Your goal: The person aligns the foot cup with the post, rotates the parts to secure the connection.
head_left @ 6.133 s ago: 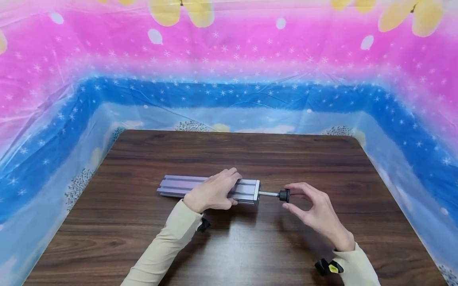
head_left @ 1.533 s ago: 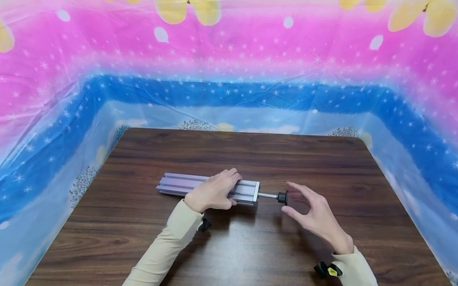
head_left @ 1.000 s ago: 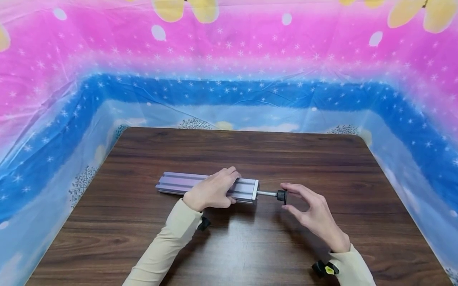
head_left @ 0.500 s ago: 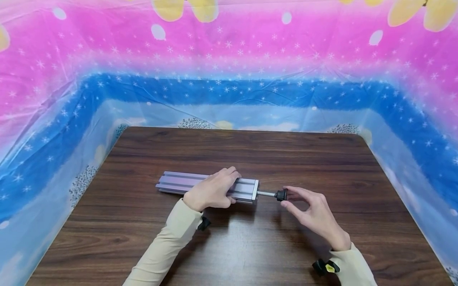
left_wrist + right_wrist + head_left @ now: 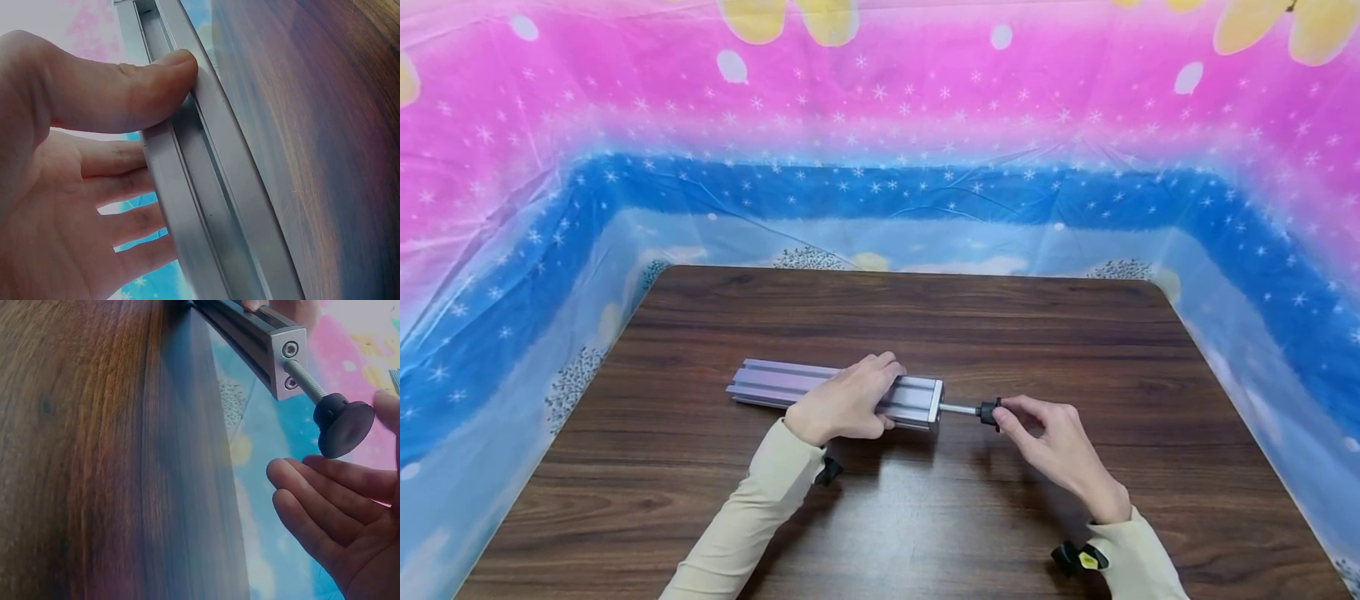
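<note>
Lying near the middle of the bench [image 5: 880, 321], a silver grooved metal profile [image 5: 782, 383] extends crosswise in the head view. An end plate [image 5: 936, 406] closes its right-hand end; two socket-head screws [image 5: 290, 349] are visible there from the right wrist. A threaded rod [image 5: 958, 408] projects from the plate, carrying a black round foot [image 5: 989, 412] at its outer end.

Left hand [image 5: 846, 404]: laid across the profile and gripping it, thumb on the near grooved side, fingers over the far side. Right hand [image 5: 1056, 437]: partly closed, thumb and forefinger pinching the rim of the foot; remaining fingers extended below it, holding nothing.

Both arms wear pale sleeves [image 5: 748, 500]. A black device [image 5: 1067, 558] with a yellow mark [image 5: 1087, 561] sits at the right wrist, a second black piece [image 5: 830, 472] at the left. Bench surface: dark wood grain, pale glare near its front. Beyond it hangs a pink and blue backdrop [image 5: 880, 117] printed with snowflakes.
</note>
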`<state>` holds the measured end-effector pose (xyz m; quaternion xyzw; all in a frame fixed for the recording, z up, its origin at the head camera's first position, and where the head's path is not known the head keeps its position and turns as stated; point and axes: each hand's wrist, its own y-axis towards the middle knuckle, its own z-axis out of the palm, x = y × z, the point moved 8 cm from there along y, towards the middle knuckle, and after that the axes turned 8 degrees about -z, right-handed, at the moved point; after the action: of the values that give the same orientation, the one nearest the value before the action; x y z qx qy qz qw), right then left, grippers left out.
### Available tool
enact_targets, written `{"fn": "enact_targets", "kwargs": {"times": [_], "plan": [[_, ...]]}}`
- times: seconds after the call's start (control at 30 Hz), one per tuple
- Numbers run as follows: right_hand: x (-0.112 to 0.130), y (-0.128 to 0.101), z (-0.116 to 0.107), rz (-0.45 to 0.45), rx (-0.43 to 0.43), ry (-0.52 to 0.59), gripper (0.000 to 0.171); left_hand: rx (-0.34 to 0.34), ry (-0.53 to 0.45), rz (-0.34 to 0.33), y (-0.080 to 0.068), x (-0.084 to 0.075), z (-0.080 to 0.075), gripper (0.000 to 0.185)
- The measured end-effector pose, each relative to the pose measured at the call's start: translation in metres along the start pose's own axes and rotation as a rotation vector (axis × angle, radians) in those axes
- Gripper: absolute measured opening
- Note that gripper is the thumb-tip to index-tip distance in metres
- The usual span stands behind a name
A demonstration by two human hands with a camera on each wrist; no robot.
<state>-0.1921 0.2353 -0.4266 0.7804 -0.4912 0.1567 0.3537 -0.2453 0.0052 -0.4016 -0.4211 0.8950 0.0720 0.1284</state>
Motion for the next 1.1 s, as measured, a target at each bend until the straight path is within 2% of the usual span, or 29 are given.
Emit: {"fn": "enact_targets", "kwargs": {"times": [0.07,0.13,0.23,0.3,0.4,0.5,0.87,1.1], "plan": [[0.001,-0.001,-0.001,-0.018,0.004,-0.010,0.035,0.002,-0.007,-0.002,0.000,0.000,0.000,0.054],[0.005,-0.003,-0.002,-0.062,0.005,-0.011,0.051,0.003,-0.015,-0.006,0.001,0.001,0.000,0.053],[0.012,-0.003,-0.002,-0.169,-0.004,0.026,0.074,0.005,-0.029,-0.014,0.001,0.001,-0.002,0.052],[0.016,-0.003,-0.002,-0.232,-0.017,0.035,0.078,0.008,-0.029,-0.020,0.001,0.001,-0.002,0.053],[0.021,-0.003,-0.004,-0.294,-0.044,0.028,0.074,0.011,-0.021,-0.023,0.001,0.001,-0.003,0.053],[0.022,-0.002,-0.006,-0.298,-0.055,-0.002,0.068,0.014,-0.015,-0.023,0.001,0.001,-0.004,0.054],[0.018,-0.002,-0.006,-0.263,-0.046,-0.017,0.058,0.012,-0.009,-0.018,0.002,0.001,-0.001,0.051],[0.012,-0.003,-0.004,-0.205,-0.026,-0.030,0.042,0.011,-0.008,-0.017,0.003,0.000,-0.001,0.050]]}}
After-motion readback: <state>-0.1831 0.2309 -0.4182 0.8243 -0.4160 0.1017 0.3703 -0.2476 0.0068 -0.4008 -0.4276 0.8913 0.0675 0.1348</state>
